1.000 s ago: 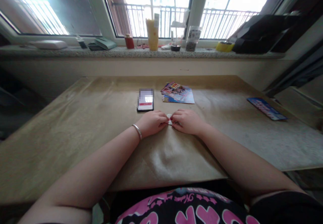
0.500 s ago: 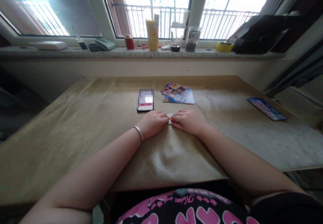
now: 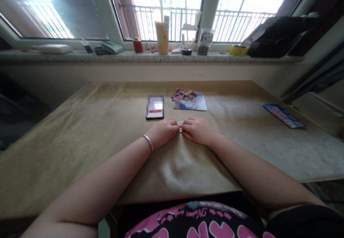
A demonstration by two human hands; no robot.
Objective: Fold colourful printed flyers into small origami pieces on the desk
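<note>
Between my two hands, low over the table, is a small white piece with red marks (image 3: pixel 180 126), perhaps paper; most of it is covered by my fingers. My left hand (image 3: pixel 164 130), with a silver bangle at the wrist, closes its fingertips on the left side of it. On the right side, the fingers of my right hand (image 3: pixel 200 130) are bent and pinch it too. Just beyond my left hand lies a phone (image 3: pixel 155 112) with its screen lit and partly blurred out. Beyond my right hand is a small pile of colourful printed sheets (image 3: pixel 192 100).
A brown cloth (image 3: pixel 88 130) covers the table and wrinkles below my hands. At the right lies a blue printed packet (image 3: pixel 284 115). On the windowsill stand a yellow cup (image 3: pixel 162 39), a red bottle (image 3: pixel 138 45), clear containers (image 3: pixel 205 42) and yellow tape (image 3: pixel 239 50).
My right hand has shifted very slightly, and a bit more of the white piece's red marking shows between the fingers. The phone and the printed sheets have stayed in place.
</note>
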